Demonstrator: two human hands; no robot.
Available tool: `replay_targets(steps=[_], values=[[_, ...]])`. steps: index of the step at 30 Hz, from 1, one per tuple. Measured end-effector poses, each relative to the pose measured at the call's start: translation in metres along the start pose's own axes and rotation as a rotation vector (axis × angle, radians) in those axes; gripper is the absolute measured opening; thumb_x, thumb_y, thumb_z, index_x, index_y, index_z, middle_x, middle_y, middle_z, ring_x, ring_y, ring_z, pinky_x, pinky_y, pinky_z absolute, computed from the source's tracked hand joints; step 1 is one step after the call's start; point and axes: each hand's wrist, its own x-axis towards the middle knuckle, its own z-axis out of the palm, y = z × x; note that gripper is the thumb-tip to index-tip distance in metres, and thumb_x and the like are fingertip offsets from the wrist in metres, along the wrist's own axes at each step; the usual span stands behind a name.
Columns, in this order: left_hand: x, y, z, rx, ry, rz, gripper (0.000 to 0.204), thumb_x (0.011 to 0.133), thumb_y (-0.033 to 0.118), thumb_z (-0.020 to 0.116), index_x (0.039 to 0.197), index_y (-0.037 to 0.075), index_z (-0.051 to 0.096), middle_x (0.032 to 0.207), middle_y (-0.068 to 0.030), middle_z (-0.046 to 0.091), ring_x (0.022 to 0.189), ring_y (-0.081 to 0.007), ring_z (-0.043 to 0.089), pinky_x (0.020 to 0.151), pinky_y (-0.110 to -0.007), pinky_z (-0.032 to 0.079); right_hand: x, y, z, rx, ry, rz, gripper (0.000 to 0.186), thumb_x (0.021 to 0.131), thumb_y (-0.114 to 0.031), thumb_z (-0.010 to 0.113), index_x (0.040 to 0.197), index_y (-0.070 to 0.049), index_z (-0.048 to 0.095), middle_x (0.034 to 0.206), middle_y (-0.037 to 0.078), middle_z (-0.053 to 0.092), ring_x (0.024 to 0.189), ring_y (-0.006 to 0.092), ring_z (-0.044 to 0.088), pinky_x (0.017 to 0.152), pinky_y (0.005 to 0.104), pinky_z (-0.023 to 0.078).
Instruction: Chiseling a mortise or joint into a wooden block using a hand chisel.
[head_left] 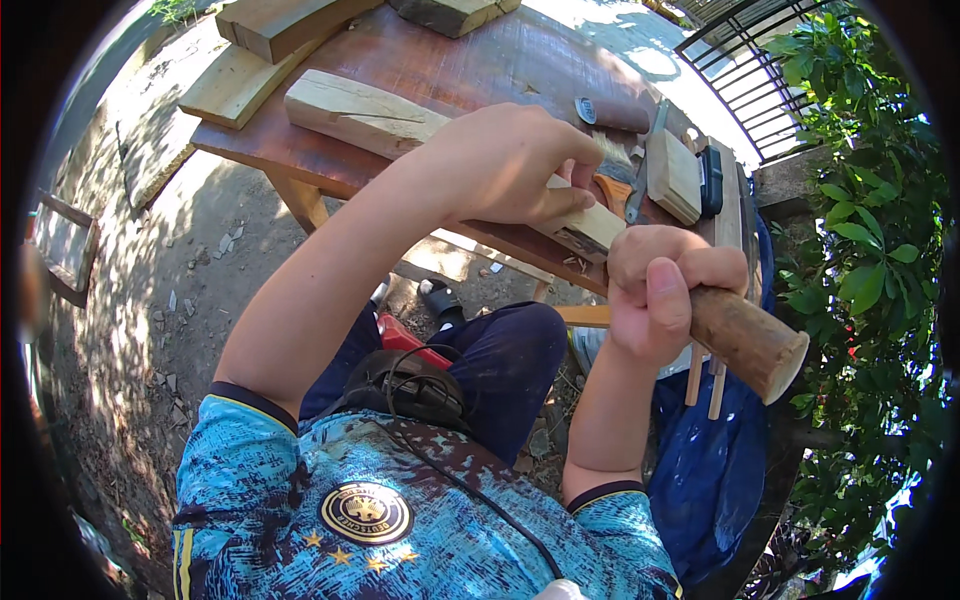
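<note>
In the head view, the wooden beam (355, 110) lies along the near edge of the table (440, 65); working it well probably calls for holding it flat and keeping fingertips clear of any swing. The left hand (520, 160) arches over the beam, thumb and fingers drawn together; whether they pinch something cannot be told. The right hand (662, 290) is curled tightly round a wooden club (750, 342), its thick end pointing rightward.

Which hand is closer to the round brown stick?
Right hand, closed around the round brown stick. The left hand is farther away, at the long wooden beam.
</note>
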Motion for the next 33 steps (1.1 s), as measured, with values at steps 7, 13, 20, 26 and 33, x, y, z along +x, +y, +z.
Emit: replay_targets(steps=[7,13,20,26,33], values=[[0.0,-0.001,0.002,0.039,0.027,-0.004,0.027,0.091,0.031,0.073,0.098,0.005,0.068,0.09,-0.0189,0.072,0.086,-0.0396,0.07,0.074,-0.047,0.053,0.01,-0.006,-0.006,0.067,-0.003,0.148,0.024,0.083,0.004,0.07,0.083,-0.006,0.049,0.065,0.005,0.054,0.055,0.0117,0.046,0.052,0.0287,0.038],[0.004,-0.001,0.008,0.077,0.011,0.006,0.031,0.093,0.035,0.071,0.098,0.006,0.067,0.092,-0.0185,0.073,0.088,-0.0403,0.07,0.074,-0.047,0.053,0.016,-0.005,-0.016,0.158,-0.02,0.231,0.024,0.082,0.004,0.071,0.079,-0.006,0.05,0.065,0.002,0.052,0.057,0.0104,0.044,0.054,0.0278,0.037],[-0.002,-0.002,0.01,0.117,0.062,-0.067,0.028,0.093,0.039,0.072,0.102,0.012,0.072,0.097,-0.0157,0.075,0.092,-0.0384,0.071,0.078,-0.047,0.055,0.001,-0.005,-0.007,0.089,0.092,0.102,0.021,0.085,0.006,0.067,0.079,-0.005,0.051,0.065,0.002,0.054,0.056,0.0082,0.046,0.051,0.0255,0.036],[-0.001,0.002,0.002,0.109,0.024,-0.072,0.031,0.093,0.037,0.072,0.1,0.007,0.07,0.095,-0.0172,0.075,0.09,-0.0386,0.071,0.077,-0.047,0.054,-0.002,-0.009,-0.01,0.007,-0.092,-0.097,0.019,0.084,0.008,0.066,0.077,-0.002,0.052,0.06,0.003,0.051,0.047,0.0095,0.04,0.045,0.0259,0.033],[0.002,0.002,0.004,0.085,0.018,-0.065,0.034,0.092,0.039,0.072,0.098,0.006,0.071,0.092,-0.0178,0.075,0.089,-0.0379,0.072,0.079,-0.046,0.054,0.0,0.0,-0.017,-0.095,-0.023,-0.022,0.018,0.083,0.004,0.066,0.08,-0.004,0.051,0.062,0.005,0.055,0.052,0.0104,0.047,0.049,0.025,0.037]])
